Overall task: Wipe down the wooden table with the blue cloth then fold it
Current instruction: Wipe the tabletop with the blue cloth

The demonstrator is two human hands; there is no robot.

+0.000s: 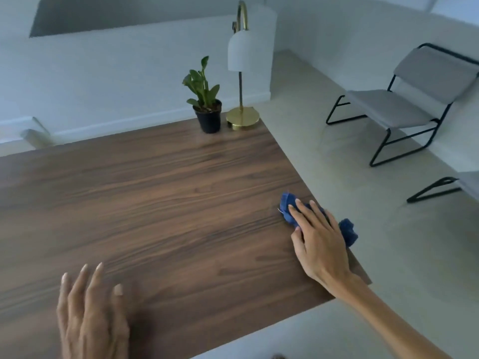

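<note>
Wiping is under way: the right hand (320, 235) presses the bunched blue cloth (289, 204) flat-fingered at the tabletop's (155, 193) right edge, the left hand (89, 317) rests open near the front edge, and the next move is probably a sweep leftward.
</note>
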